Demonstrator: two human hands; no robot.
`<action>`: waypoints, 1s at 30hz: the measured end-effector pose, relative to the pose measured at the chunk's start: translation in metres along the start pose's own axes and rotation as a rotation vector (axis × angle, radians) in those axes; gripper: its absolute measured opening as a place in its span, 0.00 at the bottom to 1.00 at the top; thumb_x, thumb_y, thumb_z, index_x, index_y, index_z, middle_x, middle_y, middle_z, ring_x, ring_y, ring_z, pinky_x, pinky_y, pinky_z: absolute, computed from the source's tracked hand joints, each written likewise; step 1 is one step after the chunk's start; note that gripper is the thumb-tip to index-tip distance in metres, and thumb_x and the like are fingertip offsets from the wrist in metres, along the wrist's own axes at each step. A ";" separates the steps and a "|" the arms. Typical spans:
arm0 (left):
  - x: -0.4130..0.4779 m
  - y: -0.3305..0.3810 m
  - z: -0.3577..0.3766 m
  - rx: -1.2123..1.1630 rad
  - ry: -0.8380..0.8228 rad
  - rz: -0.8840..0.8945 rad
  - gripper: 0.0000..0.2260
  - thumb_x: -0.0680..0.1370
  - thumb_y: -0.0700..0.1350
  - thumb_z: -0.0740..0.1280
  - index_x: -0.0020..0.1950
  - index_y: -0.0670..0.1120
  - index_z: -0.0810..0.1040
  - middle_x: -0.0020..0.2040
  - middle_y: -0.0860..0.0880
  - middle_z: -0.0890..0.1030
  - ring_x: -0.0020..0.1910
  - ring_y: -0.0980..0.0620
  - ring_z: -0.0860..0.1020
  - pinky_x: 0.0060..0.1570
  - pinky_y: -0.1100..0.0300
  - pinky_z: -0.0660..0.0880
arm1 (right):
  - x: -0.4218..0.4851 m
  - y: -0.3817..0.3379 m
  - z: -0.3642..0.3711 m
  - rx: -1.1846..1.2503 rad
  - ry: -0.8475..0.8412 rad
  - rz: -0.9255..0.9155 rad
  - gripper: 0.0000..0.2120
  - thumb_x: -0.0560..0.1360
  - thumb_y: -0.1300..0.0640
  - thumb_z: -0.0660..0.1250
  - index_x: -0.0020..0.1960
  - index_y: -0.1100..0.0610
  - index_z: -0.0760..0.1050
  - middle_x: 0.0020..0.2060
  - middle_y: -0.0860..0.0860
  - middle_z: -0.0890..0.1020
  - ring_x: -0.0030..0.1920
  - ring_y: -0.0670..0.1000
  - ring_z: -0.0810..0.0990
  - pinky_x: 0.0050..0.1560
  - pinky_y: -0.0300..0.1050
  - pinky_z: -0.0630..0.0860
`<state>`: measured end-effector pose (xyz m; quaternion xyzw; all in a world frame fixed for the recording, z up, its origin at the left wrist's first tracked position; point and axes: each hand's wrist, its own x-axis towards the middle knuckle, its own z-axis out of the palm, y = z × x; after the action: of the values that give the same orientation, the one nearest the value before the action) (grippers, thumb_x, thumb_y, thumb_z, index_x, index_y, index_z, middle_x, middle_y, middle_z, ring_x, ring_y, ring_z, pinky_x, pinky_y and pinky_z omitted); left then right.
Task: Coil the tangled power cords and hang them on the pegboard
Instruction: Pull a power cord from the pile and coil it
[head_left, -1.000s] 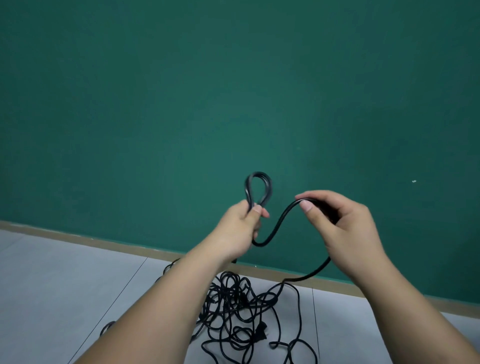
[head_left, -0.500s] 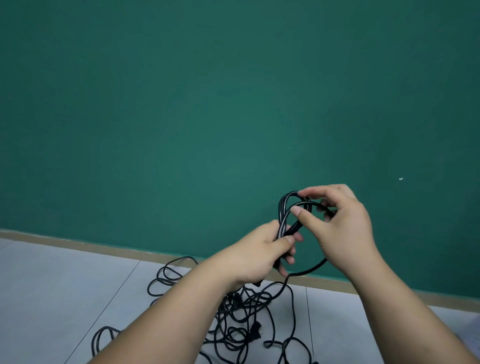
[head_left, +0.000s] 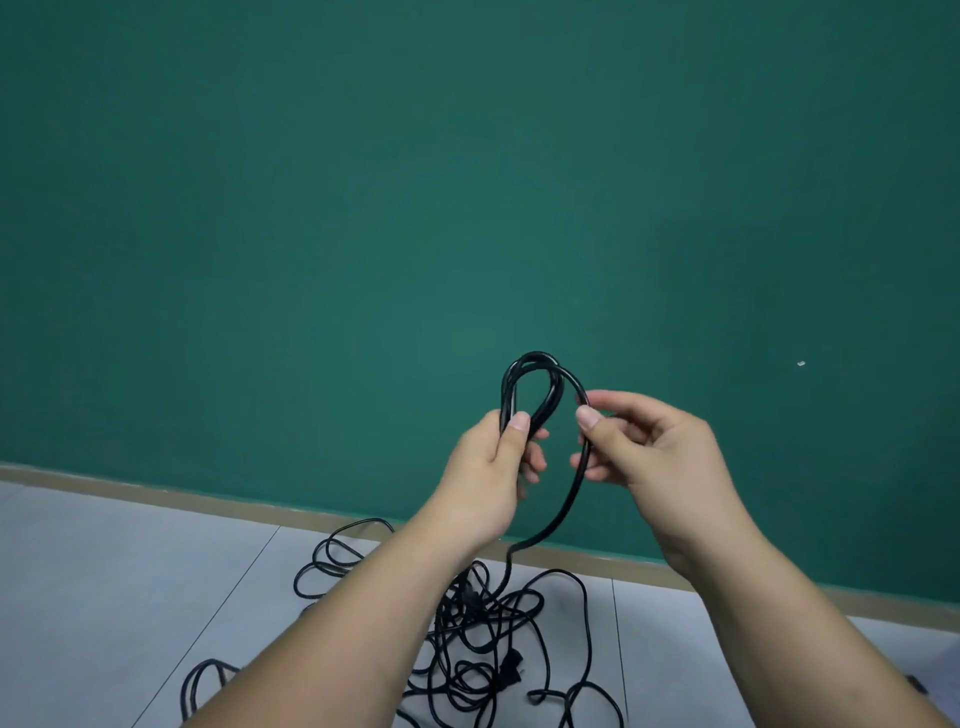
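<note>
Centre frame: left hand (head_left: 488, 467) pinches small cord loops (head_left: 531, 371), right hand (head_left: 662, 452) pinches the trailing strand (head_left: 575, 491); the next loop should match, drawing slack from the lower tangle (head_left: 493, 644).

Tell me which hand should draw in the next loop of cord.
Right. The left hand is busy gripping the coil, while the right hand pinches the free strand that runs down to the tangle on the floor, so it can likely feed the next loop.

Cord (head_left: 574, 483) glossy, likely rubber; wall (head_left: 363, 234) matt
</note>
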<state>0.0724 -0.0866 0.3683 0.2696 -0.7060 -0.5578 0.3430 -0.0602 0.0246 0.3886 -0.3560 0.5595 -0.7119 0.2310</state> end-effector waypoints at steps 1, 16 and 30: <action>-0.001 0.000 0.002 0.011 -0.006 0.016 0.14 0.89 0.48 0.57 0.56 0.43 0.79 0.40 0.51 0.82 0.41 0.53 0.80 0.45 0.55 0.79 | -0.001 0.000 0.003 0.035 0.031 0.005 0.06 0.79 0.58 0.75 0.56 0.57 0.84 0.36 0.56 0.84 0.37 0.54 0.86 0.40 0.40 0.82; -0.014 0.008 0.016 0.067 -0.328 -0.023 0.07 0.89 0.47 0.56 0.57 0.46 0.72 0.40 0.48 0.83 0.31 0.49 0.76 0.31 0.56 0.74 | 0.010 0.012 -0.009 -0.139 0.050 0.101 0.09 0.85 0.62 0.66 0.57 0.54 0.85 0.37 0.60 0.82 0.29 0.50 0.73 0.31 0.42 0.72; -0.020 0.004 0.025 -0.062 -0.325 -0.061 0.23 0.88 0.60 0.54 0.55 0.43 0.79 0.35 0.49 0.72 0.29 0.52 0.65 0.30 0.58 0.62 | 0.015 0.005 -0.022 -0.129 0.039 0.143 0.18 0.84 0.50 0.67 0.45 0.64 0.81 0.29 0.58 0.78 0.21 0.51 0.68 0.25 0.39 0.60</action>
<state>0.0653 -0.0555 0.3649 0.1866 -0.7262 -0.6256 0.2156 -0.0872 0.0259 0.3846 -0.3151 0.6326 -0.6630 0.2468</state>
